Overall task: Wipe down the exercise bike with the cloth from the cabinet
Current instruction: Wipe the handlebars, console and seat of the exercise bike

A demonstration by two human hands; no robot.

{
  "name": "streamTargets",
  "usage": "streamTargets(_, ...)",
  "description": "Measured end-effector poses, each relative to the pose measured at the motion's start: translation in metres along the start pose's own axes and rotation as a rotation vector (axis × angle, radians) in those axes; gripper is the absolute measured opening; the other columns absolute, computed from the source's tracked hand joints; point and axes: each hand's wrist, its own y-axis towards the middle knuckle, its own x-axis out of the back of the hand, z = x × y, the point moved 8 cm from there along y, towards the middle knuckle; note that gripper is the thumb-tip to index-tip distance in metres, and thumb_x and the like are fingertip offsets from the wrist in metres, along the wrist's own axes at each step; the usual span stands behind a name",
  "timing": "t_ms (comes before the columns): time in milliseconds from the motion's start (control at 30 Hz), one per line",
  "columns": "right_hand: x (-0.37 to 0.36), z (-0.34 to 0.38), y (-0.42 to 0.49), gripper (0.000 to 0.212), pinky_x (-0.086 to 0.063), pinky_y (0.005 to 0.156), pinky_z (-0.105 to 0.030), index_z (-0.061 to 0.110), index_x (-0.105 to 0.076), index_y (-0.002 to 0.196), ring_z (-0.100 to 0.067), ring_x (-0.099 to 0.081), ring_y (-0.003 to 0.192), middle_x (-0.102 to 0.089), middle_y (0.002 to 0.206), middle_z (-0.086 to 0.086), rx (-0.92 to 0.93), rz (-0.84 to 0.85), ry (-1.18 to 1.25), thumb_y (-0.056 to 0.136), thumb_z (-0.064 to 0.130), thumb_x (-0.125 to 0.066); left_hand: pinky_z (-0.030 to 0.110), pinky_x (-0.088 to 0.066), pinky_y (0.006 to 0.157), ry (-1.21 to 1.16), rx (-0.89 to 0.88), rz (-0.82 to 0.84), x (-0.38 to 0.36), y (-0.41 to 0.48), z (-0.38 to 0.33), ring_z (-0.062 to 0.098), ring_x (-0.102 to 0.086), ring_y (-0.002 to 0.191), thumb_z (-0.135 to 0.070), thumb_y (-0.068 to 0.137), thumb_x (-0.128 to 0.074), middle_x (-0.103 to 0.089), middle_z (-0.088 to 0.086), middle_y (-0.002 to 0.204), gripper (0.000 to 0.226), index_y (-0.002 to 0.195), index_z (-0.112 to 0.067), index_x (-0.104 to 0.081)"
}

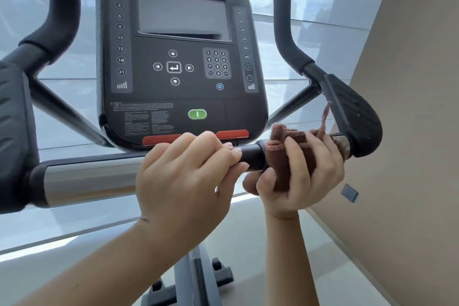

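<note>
Left hand [183,176] curled over the horizontal handlebar [87,176] of the exercise bike [196,268], fingers wrapped round the bar's black sleeve just below the console [178,97]; right hand [305,174] closed from beneath round a brown cloth [280,154], which is bunched about the same bar between the left hand and the right elbow pad [352,117]; one loose strip of the cloth stands up in front of that pad.

Console markings: "STAR TRAC" with a red logo above the grey screen [182,17]; left column reads 1, 3, 6, 9, 12, 15, 18, 21; right column reads 24, 27, 30, 33, 36, 40, then plus and minus; keypad [216,63] shows 1 to 9, 0 and OK; arrow keys surround an enter key; blue fan symbol below the keypad; green button [197,114] bears a single vertical stroke; two red strips [232,133] along the lower edge, partly hidden by the left hand; warning text at lower left too small to read.
</note>
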Motion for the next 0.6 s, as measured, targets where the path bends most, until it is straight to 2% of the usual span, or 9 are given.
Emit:
streamTargets(67, 0.006, -0.015, 0.009, 0.033, -0.047, 0.084, -0.046, 0.014, -0.062, 0.095, -0.033, -0.059, 0.094, -0.062, 0.097, -0.012, 0.14, 0.028, -0.048, 0.082, 0.034, -0.04, 0.036, -0.037, 0.046, 0.006, -0.011, 0.004, 0.0, -0.001, -0.001, 0.022, -0.057, 0.054, -0.025, 0.083, -0.066, -0.065, -0.004, 0.066, 0.014, 0.072, -0.018, -0.071)
streamTargets(200, 0.013, -0.05, 0.03, 0.031, -0.044, 0.087, -0.044, 0.01, -0.063, 0.095, -0.035, -0.058, 0.091, -0.066, 0.09, -0.022, 0.127, 0.213, -0.075, 0.084, 0.029, -0.042, 0.035, -0.036, 0.046, 0.001, -0.002, -0.013, 0.0, -0.003, 0.001, 0.023, -0.056, 0.052, -0.024, 0.082, -0.068, -0.064, -0.003, 0.064, 0.015, 0.07, -0.016, -0.07)
streamTargets(300, 0.009, -0.035, 0.035, 0.035, -0.041, 0.091, -0.038, 0.008, -0.068, 0.093, -0.031, -0.056, 0.093, -0.064, 0.096, -0.015, 0.066, 0.301, -0.057, 0.087, 0.031, -0.042, 0.032, -0.033, 0.048, 0.004, 0.001, -0.019, -0.001, -0.004, 0.001, 0.021, -0.055, 0.052, -0.024, 0.083, -0.067, -0.063, -0.004, 0.063, 0.018, 0.067, -0.016, -0.069)
streamTargets(467, -0.007, 0.019, 0.027, 0.028, -0.043, 0.087, -0.038, 0.019, -0.063, 0.1, -0.024, -0.057, 0.093, -0.066, 0.094, -0.009, 0.118, 0.429, 0.007, 0.085, 0.033, -0.044, 0.032, -0.035, 0.048, -0.01, -0.02, -0.029, -0.002, -0.004, 0.002, 0.019, -0.055, 0.053, -0.027, 0.086, -0.063, -0.061, -0.005, 0.063, 0.019, 0.069, -0.017, -0.069)
streamTargets(600, -0.005, -0.01, 0.049, 0.028, -0.046, 0.078, -0.04, 0.013, -0.068, 0.095, -0.025, -0.059, 0.089, -0.068, 0.091, -0.01, 0.155, 0.595, -0.054, 0.079, 0.025, -0.049, 0.03, -0.035, 0.046, -0.034, -0.02, -0.014, -0.002, -0.003, 0.001, 0.018, -0.054, 0.053, -0.025, 0.086, -0.063, -0.061, -0.004, 0.063, 0.019, 0.07, -0.016, -0.068)
